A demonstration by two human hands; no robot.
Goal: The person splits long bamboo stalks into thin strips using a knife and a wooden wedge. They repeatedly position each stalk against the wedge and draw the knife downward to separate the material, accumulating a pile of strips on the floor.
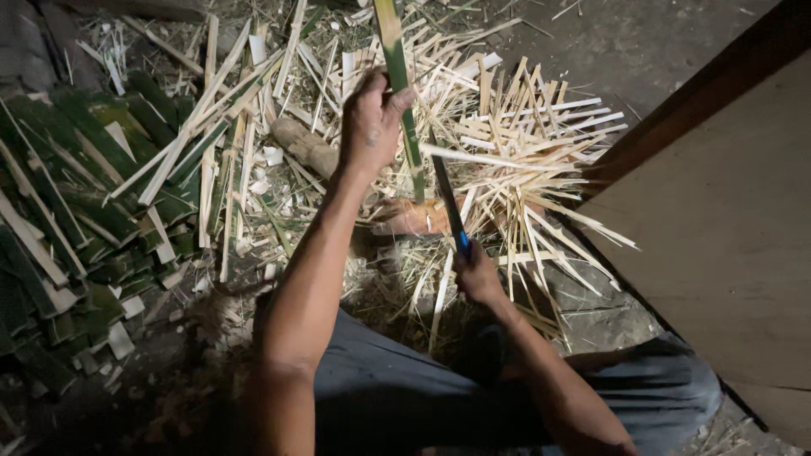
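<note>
My left hand (372,118) grips a long green bamboo strip (397,67) that stands upright, its lower end resting near a wooden block (414,217) on the ground. My right hand (477,272) holds a dark-bladed knife with a blue handle (448,203). The blade points up and away from me, and its tip lies against the lower part of the strip. My forearms reach out from my lap over grey trousers.
A stack of green bamboo strips (76,211) lies at the left. Pale split slivers (524,143) litter the ground ahead and to the right. A short log (304,145) sits among them. A wooden board (726,219) leans at the right.
</note>
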